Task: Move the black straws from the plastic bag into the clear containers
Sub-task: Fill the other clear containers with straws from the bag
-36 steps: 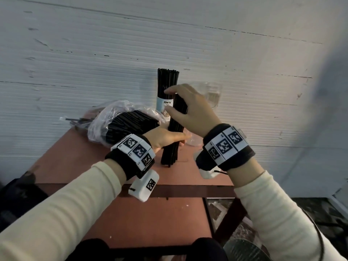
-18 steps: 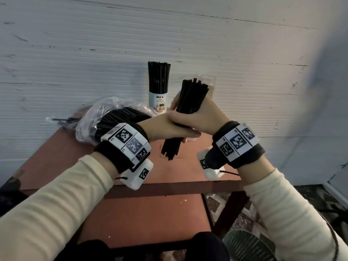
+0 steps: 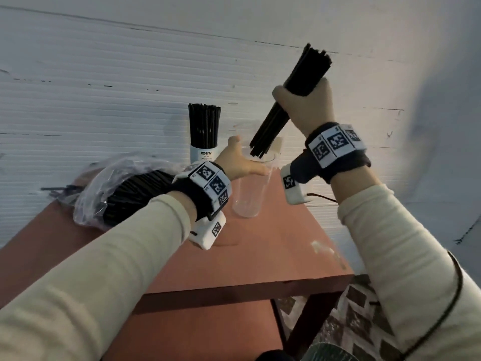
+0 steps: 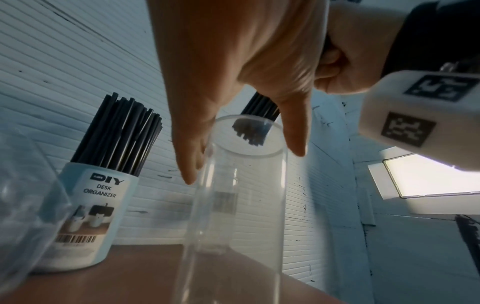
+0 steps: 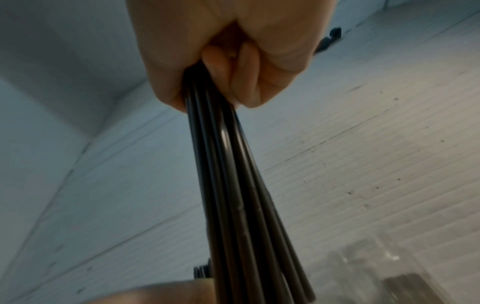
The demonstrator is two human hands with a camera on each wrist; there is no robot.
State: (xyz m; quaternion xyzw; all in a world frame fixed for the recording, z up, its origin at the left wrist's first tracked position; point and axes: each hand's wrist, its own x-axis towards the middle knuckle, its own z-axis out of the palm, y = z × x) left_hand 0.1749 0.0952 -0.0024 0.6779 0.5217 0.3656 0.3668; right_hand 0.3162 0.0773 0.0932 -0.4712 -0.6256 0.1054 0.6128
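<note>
My right hand grips a bundle of black straws, held high and tilted. The bundle's lower ends hang at the mouth of the clear container. My left hand is open at that container's rim, thumb on one side and straight fingers on the other. In the right wrist view my right hand's fingers curl round the straw bundle. The plastic bag lies at the table's back left with many black straws inside.
A labelled "DIY Desk Organizer" container full of black straws stands against the white wall, left of the clear one. The red-brown table ends close on the right, with patterned floor below.
My right hand has lifted the straw bundle off the table, up and to the right, over the clear container. My left hand has let go of the bundle and moved to the container's rim.
</note>
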